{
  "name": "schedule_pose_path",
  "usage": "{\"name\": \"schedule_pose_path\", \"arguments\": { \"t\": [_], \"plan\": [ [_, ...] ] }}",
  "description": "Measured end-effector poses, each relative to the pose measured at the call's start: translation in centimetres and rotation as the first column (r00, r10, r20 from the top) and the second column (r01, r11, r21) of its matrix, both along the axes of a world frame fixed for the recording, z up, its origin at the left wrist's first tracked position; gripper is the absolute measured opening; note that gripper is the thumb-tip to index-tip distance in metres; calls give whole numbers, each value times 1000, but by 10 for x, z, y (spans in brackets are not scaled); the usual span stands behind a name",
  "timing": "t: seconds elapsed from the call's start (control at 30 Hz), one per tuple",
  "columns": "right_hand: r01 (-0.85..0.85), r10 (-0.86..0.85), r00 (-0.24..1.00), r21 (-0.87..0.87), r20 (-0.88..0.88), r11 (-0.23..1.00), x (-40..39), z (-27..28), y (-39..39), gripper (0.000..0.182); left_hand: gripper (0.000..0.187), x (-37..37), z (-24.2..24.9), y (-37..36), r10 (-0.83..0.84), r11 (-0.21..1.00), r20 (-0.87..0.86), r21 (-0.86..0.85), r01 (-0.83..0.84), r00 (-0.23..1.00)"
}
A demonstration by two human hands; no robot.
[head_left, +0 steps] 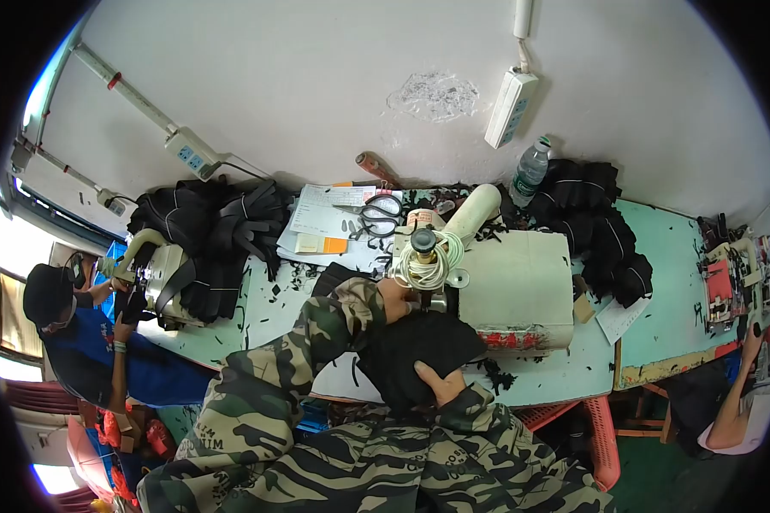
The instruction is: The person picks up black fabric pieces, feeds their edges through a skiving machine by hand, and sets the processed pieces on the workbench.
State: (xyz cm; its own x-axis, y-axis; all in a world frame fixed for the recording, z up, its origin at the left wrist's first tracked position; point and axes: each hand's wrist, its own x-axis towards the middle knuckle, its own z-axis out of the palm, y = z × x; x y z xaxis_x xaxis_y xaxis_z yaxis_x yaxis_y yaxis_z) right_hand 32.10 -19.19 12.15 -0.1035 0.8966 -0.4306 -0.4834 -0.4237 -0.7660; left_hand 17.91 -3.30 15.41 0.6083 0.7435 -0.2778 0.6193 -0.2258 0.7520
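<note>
A folded piece of black fabric [415, 355] lies in front of a cream-coloured machine [518, 286]. My right hand [441, 385] grips its near edge, thumb on top and the other fingers hidden beneath. At the fabric's far edge, close to the machine head, is my left hand [392, 301]; its fingers are mostly hidden by the machine. A coil of white cord [429, 263] hangs around the top of the machine head. Behind my left forearm, another dark fabric piece [338, 278] lies on the table.
Black-handled scissors [378, 214] rest on papers [316, 218]. Black fabric heaps [218, 227] stand left, others [599, 231] right beside a water bottle [530, 171]. Dark scraps litter the table [274, 329]. One person [90, 342] works at left, another [740, 410] at right. A red plastic basket [603, 440] stands below.
</note>
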Motion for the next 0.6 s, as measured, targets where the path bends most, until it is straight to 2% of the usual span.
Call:
{"name": "schedule_pose_path", "arguments": {
  "t": [0.1,0.13,0.17,0.23,0.3,0.33,0.47,0.5,0.57,0.6],
  "plan": [
    [9,-12,996,-32,-92,999,2,-12,-1,45,31,-27,-31,17,-236,958,160,-126,257,959],
    [26,-26,998,10,-51,1000,2,-17,-1,45,25,-40,-42,13,-97,922,344,-322,215,934],
    [40,-39,999,52,-11,998,1,-20,-2,45,18,-41,-20,6,8,879,294,-458,134,956],
    [17,-31,994,135,100,991,0,-22,-3,45,18,-34,-16,5,-41,949,-122,-315,0,992],
    [-34,-19,970,214,242,976,1,-23,-2,45,20,-17,-5,-1,-36,991,-288,-134,-3,957],
    [-31,-13,977,201,214,979,2,-20,-2,44,22,-9,-1,-3,-22,999,-366,-45,6,930],
    [-10,4,999,130,51,991,0,-27,-4,44,24,-9,-31,6,-38,997,-127,65,47,991],
    [6,-5,1000,107,-3,994,-1,-32,-4,44,24,-18,-39,11,-74,997,-52,18,75,996],
    [-21,21,1000,67,1,998,2,-22,-2,45,24,-33,-48,20,-141,986,99,-76,149,985],
    [-41,41,999,45,3,998,3,-18,-2,46,24,-28,-24,13,-93,985,-28,-146,88,995]
  ]
}}
